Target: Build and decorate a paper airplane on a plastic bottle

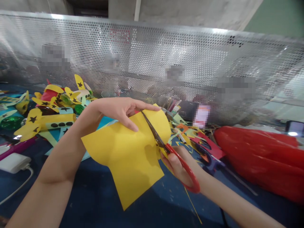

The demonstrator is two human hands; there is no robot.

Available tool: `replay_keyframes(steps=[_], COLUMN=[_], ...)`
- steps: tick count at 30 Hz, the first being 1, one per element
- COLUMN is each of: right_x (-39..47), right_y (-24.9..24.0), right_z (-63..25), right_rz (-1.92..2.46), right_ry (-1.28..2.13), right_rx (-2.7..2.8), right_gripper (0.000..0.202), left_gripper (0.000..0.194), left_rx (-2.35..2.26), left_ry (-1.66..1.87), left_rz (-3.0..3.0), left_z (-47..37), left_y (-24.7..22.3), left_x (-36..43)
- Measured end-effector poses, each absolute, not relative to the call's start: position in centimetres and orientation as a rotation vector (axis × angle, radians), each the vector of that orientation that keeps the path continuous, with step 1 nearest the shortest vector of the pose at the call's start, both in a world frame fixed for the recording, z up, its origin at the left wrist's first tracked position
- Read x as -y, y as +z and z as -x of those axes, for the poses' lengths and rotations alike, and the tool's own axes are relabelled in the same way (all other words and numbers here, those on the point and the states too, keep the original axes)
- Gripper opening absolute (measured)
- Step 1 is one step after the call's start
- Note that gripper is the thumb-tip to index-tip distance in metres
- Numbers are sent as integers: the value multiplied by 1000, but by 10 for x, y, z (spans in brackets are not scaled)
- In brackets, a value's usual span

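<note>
A sheet of yellow paper is held up over the table, its far right part curling over. My left hand grips its upper edge, with the thumb lying on the near face and the fingers reaching along the top. In my right hand is a pair of scissors with red handles. The dark blades cross the upper right of the paper and point up and left. Whether they are fully closed, I cannot tell. A thin yellow strip hangs below my right hand.
Yellow paper cutouts with black stars pile up at left, near a white charger with a cable. Paper scraps and a red plastic bag lie at right. A perforated metal screen stands behind the blue-covered table.
</note>
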State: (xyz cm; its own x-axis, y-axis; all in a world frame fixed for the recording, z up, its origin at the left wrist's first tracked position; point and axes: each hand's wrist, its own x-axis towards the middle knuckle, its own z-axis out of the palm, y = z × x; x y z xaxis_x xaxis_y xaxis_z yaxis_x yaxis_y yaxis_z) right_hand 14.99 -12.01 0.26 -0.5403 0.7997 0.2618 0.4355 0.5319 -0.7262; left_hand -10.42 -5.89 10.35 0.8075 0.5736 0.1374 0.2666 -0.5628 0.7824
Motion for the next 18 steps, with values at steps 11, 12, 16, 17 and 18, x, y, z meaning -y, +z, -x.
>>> replay_keyframes(steps=[11, 12, 16, 17, 18], right_x=[115, 113, 87, 77, 66], right_y=[18, 23, 32, 30, 27], right_z=[-163, -166, -183, -188, -195], right_rz=[933, 1001, 1589, 1742, 1881], right_ry=[602, 562, 129, -17, -123], right_rx=[2337, 2338, 2357, 2372, 2385], right_gripper=[75, 75, 63, 58, 55], left_gripper=[72, 70, 64, 68, 70], left_rx=[-745, -795, -1089, -1161, -1218], left_ry=[602, 616, 589, 502, 377], left_rz=[-2140, -2106, -1921, -1895, -1890], left_z=[120, 124, 148, 156, 164], left_y=[97, 96, 90, 87, 84], left_x=[41, 38, 29, 26, 23])
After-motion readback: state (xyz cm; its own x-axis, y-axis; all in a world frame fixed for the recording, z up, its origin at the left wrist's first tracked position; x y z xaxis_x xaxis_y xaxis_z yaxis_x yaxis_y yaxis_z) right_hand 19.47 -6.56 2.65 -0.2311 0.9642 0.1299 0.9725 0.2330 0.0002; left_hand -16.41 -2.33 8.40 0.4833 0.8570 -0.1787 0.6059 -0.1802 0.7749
